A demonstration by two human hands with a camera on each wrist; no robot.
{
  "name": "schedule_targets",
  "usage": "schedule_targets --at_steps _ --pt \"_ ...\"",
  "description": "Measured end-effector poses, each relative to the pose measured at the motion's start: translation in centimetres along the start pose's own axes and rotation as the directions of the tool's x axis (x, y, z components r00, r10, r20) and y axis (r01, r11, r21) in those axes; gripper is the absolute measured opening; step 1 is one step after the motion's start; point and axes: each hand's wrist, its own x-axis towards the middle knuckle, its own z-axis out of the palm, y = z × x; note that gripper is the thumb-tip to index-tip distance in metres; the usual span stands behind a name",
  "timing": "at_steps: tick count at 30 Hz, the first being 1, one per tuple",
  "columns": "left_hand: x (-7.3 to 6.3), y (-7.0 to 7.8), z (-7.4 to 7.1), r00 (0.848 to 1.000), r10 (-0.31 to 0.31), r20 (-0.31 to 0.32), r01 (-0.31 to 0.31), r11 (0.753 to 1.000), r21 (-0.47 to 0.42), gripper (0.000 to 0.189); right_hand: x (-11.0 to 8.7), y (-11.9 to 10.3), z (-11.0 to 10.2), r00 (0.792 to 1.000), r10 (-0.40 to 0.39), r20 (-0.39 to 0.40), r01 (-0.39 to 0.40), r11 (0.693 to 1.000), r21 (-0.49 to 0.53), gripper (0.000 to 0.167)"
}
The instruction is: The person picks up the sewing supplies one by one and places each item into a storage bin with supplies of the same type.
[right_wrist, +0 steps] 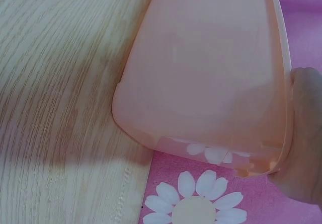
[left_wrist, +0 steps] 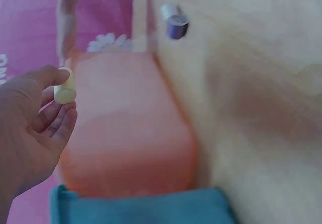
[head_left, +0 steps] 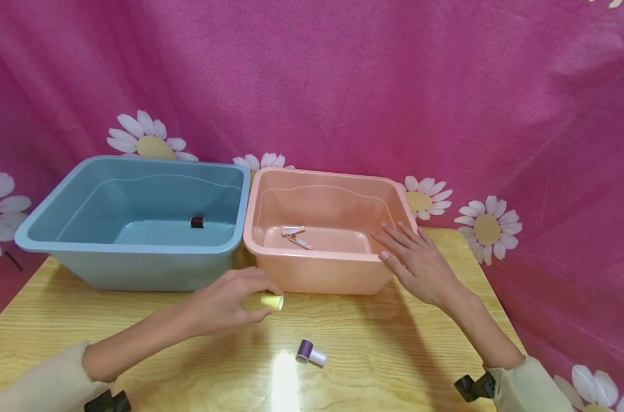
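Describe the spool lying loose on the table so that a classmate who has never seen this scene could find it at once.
Start at the pink tub on the wooden table. In front of it, on bare wood, lies the purple-and-white spool on its side. Unlike the yellow spool pinched by the left hand, nothing touches it.

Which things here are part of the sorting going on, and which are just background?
In use:
yellow spool, pinched by left hand
purple spool
pink bin, touched by right hand
blue bin

Lying about:
daisy cloth
wooden table

The person wears cream sleeves (head_left: pixel 31 377) on both arms. A black strap mount (head_left: pixel 474 387) sits at each wrist.
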Motion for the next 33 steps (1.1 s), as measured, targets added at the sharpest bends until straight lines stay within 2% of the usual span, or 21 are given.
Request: schedule_targets --at_steps 4,7,10,16,21,28,30,33 --pt "0.1 0.4 -1.9 0.995 0.086 -0.059 -0.086 0.996 0.013 0.025 0.0 0.0 0.0 1.000 -0.004 -0.003 0.004 1.000 -0.002 0.048" --pt "0.1 0.6 -3.3 0.987 0.121 -0.108 -0.117 0.992 0.037 0.031 0.1 0.0 0.0 1.000 -0.007 -0.005 0.007 1.000 -0.002 0.048" --pt "0.1 0.6 -4.8 0.979 0.133 -0.155 -0.123 0.990 0.072 0.034 0.1 -0.1 0.0 1.000 -0.007 -0.005 0.007 1.000 0.001 0.048" --pt "0.0 0.0 -7.2 0.968 0.112 -0.227 -0.093 0.991 0.094 0.035 0.1 -0.1 0.1 1.000 -0.003 -0.003 0.003 1.000 0.007 0.048" --pt "-0.2 -0.8 -8.8 0.954 0.073 -0.290 -0.035 0.990 0.134 0.035 0.1 -0.2 0.2 1.000 -0.003 -0.002 0.003 1.000 0.010 0.048" --pt "-1.1 -2.6 -11.3 0.945 -0.117 -0.305 0.175 0.969 0.173 0.031 0.0 -0.2 0.1 1.000 -0.007 -0.010 0.007 1.000 0.008 0.048" --pt "-1.4 -3.2 -12.0 0.938 -0.167 -0.305 0.223 0.962 0.158 0.031 0.0 -0.2 0.0 1.000 -0.005 -0.009 0.005 1.000 0.008 0.048" --pt "-1.8 -4.0 -12.9 0.918 -0.247 -0.312 0.301 0.944 0.137 0.032 0.0 -0.2 -0.1 1.000 -0.003 -0.008 0.003 1.000 0.010 0.048"
